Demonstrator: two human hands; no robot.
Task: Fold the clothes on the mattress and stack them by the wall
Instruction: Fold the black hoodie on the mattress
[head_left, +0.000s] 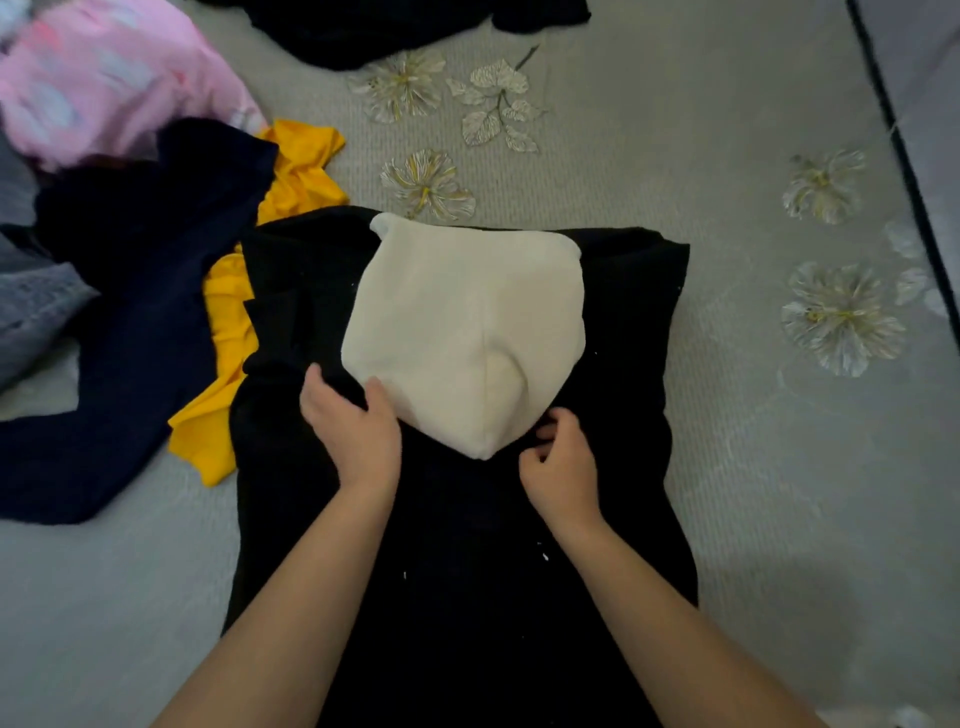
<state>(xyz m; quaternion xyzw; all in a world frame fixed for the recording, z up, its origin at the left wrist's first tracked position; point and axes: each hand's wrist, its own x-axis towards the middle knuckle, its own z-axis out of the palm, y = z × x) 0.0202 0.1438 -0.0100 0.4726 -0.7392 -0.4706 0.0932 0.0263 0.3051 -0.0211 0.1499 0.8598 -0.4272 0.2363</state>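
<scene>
A black hooded garment (623, 364) lies flat on the grey mattress (727, 156), its cream hood (467, 332) folded down over the body. My left hand (353, 431) rests on the black cloth at the hood's left edge, thumb touching the cream fabric, fingers fairly straight. At the hood's lower right edge is my right hand (558, 462), its fingers curled, seemingly pinching the fabric.
Unfolded clothes lie at the left: a dark navy piece (130, 312), a yellow one (296, 176), a pink one (93, 83) and grey cloth (31, 306). Another black garment (389, 26) lies at the top. The mattress's dark edge (898, 156) runs down the right.
</scene>
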